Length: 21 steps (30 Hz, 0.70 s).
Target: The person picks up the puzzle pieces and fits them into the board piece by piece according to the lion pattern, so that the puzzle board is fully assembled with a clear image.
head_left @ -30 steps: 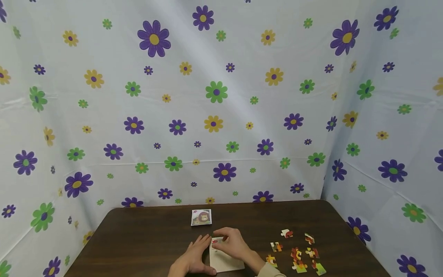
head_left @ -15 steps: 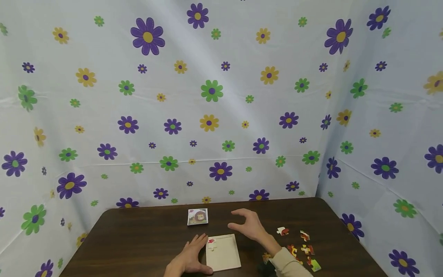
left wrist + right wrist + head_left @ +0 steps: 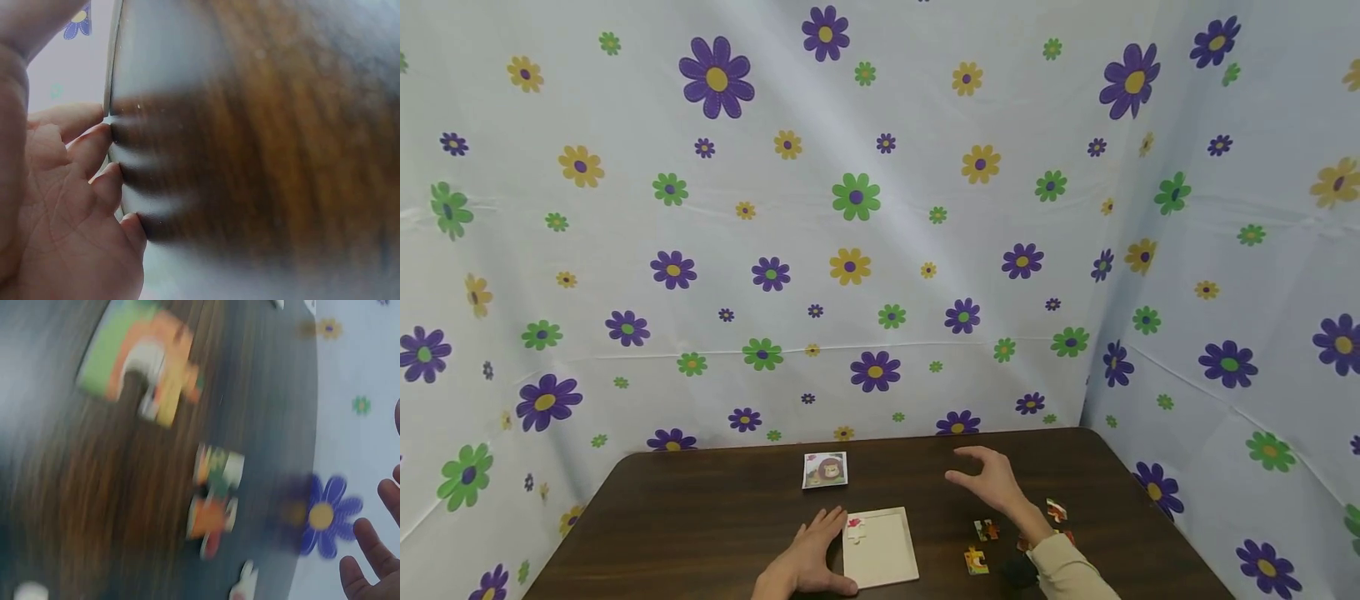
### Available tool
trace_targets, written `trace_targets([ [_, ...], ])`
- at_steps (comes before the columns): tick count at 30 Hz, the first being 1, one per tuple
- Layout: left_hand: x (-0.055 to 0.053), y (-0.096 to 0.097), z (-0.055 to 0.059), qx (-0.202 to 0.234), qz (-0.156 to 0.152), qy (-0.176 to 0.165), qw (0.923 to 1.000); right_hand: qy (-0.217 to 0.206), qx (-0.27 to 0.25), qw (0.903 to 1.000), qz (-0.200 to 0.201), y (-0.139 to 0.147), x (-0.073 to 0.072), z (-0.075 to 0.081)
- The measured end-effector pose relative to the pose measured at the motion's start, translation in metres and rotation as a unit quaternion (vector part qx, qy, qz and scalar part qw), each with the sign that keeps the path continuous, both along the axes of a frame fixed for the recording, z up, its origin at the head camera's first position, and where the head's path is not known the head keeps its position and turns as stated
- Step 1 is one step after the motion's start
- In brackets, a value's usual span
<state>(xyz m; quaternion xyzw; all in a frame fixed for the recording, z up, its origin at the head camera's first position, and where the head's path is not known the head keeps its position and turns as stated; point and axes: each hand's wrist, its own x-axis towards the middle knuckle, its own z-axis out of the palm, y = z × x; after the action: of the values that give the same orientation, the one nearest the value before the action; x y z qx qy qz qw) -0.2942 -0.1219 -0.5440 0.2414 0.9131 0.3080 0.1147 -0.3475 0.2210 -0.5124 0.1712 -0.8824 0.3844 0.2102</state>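
Note:
A pale wooden puzzle tray lies on the dark table, one white jigsaw piece with a red flower in its upper left corner. Beside the tray's left edge my left hand rests with fingers and thumb spread. In the left wrist view, that hand's fingertips press on the dark tabletop. My right hand hovers over the right side of the table, thumb and fingers apart and holding nothing. Loose jigsaw pieces lie near its wrist, among them a yellow one and an orange-and-green one.
A small card with a lion picture lies behind the tray. Another loose piece sits farther right, and the right sleeve covers part of the others. A flowered curtain hangs round the table's back and sides.
My right hand has let go of the red-flower piece at the tray's corner and moved right, toward the loose pieces. The left hand stays at the tray's left edge.

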Motion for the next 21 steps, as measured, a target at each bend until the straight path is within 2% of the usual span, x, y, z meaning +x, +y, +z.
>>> trace_targets([
  [3,0.0,0.001,0.0,-0.003,0.0,0.003,1.0,0.01,0.005,0.9999,-0.007,0.015,0.0,-0.002],
  [8,0.002,0.0,-0.001,-0.005,0.001,0.011,0.9999,-0.072,0.021,0.9963,-0.042,0.037,-0.002,-0.005],
  [10,0.003,0.0,-0.001,-0.003,0.0,0.013,0.9999,-0.088,0.034,0.9941,-0.054,0.044,-0.004,-0.007],
  [17,0.004,0.0,-0.001,-0.003,0.001,0.015,0.9999,-0.09,0.064,0.9917,-0.067,0.067,-0.006,-0.014],
  [21,0.002,-0.001,0.0,-0.009,-0.003,0.018,0.9998,-0.109,0.084,0.9875,-0.077,0.075,-0.004,-0.018],
])
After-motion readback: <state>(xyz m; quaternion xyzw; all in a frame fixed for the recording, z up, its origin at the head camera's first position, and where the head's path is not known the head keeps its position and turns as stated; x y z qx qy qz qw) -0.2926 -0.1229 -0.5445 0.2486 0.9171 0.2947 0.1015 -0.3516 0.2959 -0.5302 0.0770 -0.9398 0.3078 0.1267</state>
